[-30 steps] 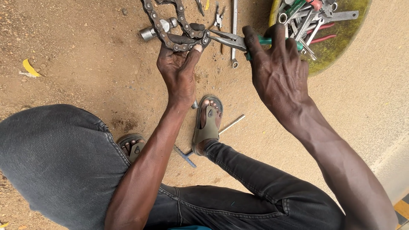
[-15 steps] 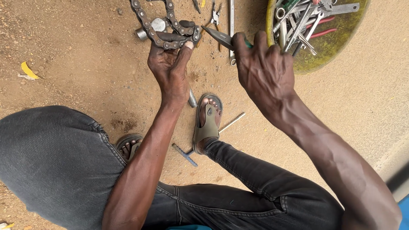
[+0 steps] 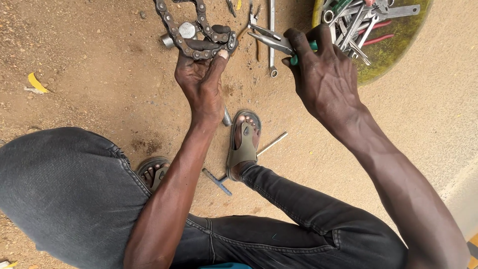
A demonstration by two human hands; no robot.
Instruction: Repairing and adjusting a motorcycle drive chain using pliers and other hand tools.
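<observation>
My left hand (image 3: 201, 79) grips a greasy roller chain (image 3: 191, 30) that loops up toward the top edge of the view. My right hand (image 3: 326, 77) holds green-handled pliers (image 3: 276, 42), with the jaws pointing left toward the chain end at my left thumb. The jaw tips sit just right of the chain; whether they touch it is unclear. Both hands are raised above sandy ground, over my sandalled feet.
A round green-yellow tray (image 3: 393, 50) of several spanners lies at top right. Loose spanners (image 3: 272, 35) and a metal socket (image 3: 181, 32) lie on the dirt behind the chain. A T-shaped tool (image 3: 219, 180) and a rod (image 3: 273, 143) lie by my right sandal (image 3: 244, 142).
The view has shifted, so both hands, the chain and the pliers sit higher in the picture. The grips on chain and pliers are the same.
</observation>
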